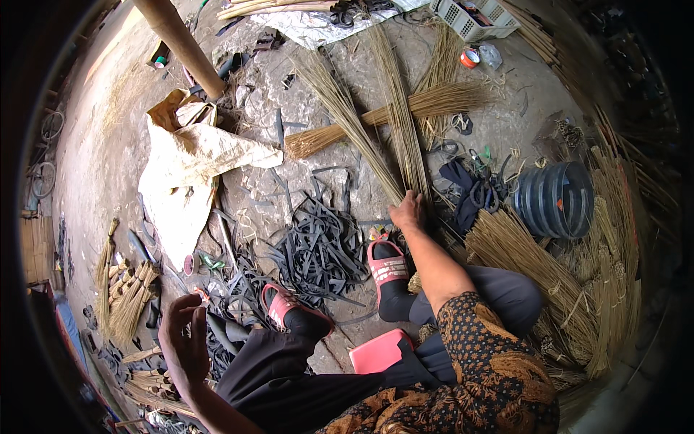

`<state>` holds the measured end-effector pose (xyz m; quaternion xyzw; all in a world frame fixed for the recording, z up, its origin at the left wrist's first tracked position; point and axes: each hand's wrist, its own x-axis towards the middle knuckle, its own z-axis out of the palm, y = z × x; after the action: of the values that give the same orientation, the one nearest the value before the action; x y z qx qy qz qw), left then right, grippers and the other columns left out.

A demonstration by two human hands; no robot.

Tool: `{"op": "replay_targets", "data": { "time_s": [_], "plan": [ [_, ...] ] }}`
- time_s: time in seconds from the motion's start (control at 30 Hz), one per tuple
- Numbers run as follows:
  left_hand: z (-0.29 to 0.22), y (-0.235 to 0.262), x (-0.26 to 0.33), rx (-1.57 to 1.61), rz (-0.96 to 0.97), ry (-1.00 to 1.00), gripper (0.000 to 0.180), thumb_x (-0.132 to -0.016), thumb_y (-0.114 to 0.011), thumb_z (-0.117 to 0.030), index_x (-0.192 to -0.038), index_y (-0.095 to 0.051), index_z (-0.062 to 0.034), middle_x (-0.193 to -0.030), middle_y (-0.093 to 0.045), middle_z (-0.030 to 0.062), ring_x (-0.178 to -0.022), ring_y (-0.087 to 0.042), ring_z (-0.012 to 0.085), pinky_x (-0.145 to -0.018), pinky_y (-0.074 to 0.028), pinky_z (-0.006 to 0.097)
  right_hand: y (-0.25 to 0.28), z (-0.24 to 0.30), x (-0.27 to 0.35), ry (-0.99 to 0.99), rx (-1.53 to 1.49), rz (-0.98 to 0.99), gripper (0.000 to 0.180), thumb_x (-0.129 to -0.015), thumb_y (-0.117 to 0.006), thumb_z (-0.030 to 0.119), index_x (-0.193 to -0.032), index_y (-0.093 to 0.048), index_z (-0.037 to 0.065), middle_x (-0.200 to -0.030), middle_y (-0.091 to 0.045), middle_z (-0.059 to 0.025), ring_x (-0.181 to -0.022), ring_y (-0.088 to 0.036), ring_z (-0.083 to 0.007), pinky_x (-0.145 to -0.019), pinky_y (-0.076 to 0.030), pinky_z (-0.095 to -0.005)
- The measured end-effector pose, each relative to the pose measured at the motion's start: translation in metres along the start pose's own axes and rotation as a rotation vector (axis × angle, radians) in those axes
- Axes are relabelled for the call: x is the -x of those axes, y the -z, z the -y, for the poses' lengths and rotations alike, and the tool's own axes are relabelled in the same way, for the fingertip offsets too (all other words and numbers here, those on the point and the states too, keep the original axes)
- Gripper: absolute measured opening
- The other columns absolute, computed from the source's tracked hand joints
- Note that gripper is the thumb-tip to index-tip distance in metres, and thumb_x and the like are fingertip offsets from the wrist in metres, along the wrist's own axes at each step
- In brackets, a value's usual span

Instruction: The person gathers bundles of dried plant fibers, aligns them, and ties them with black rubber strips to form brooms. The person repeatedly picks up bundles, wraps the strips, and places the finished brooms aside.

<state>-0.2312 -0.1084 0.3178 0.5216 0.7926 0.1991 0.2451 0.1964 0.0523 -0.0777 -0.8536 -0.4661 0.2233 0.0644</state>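
While a rough, scuffed floor [108, 94] is stretching across the room, a bamboo-like post [181, 47] is rising from it beside a crumpled cream woven sack [210, 155], and a tangle of flat black strips [322, 246] is sprawling before the person's feet. Small hand brooms [134, 300] are lying at the left, and stacked straw bundles [535, 267] are filling the right side. Near the far edge, a white slatted plastic crate [477, 29] is holding dark items too small to identify; a blue ribbed plastic water jug [555, 200] is resting on its side, its contents impossible to tell. Two long straw sheaves [397, 101] are lying on the floor ahead, crossing over a browner bundle [448, 100], with their near ends meeting the right hand [409, 211]. That hand is touching those ends, though how tightly its fingers are closing cannot be told. The left hand [186, 340] is hovering, loosely curled and partly open, with nothing visible in it.
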Motion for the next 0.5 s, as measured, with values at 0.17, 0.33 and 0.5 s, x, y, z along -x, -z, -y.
{"op": "replay_targets", "data": {
  "time_s": [0.17,0.33,0.5],
  "plan": [
    [0.000,0.000,0.000,0.005,0.018,0.002,0.029,-0.102,-0.068,-0.024,-0.117,-0.068,0.0000,-0.098,-0.075,0.0138,-0.090,-0.073,0.0224,-0.084,-0.054,0.036,0.009,0.006,0.007,0.069,-0.010,0.068,0.076,-0.076,-0.092,0.035,-0.134,-0.052,0.007,-0.144,-0.051,-0.0214,-0.139,-0.047,-0.0429,-0.113,-0.044,-0.0511],
    [-0.001,0.000,0.000,-0.007,0.022,0.001,0.027,-0.100,-0.068,-0.021,-0.117,-0.068,0.0001,-0.100,-0.076,0.0132,-0.091,-0.073,0.0225,-0.085,-0.054,0.036,0.004,0.010,0.000,0.047,0.149,0.118,0.072,-0.073,-0.093,0.038,-0.130,-0.057,0.010,-0.136,-0.061,-0.0175,-0.139,-0.049,-0.0386,-0.116,-0.037,-0.0563],
    [0.001,0.000,-0.001,0.017,0.025,0.004,0.024,-0.099,-0.069,-0.017,-0.116,-0.068,0.0001,-0.105,-0.075,0.0125,-0.092,-0.074,0.0223,-0.085,-0.054,0.036,-0.012,0.005,-0.004,0.099,0.136,0.027,0.065,-0.075,-0.092,0.031,-0.122,-0.055,0.007,-0.128,-0.066,-0.0216,-0.129,-0.056,-0.0425,-0.112,-0.038,-0.0605]
  ]
}}
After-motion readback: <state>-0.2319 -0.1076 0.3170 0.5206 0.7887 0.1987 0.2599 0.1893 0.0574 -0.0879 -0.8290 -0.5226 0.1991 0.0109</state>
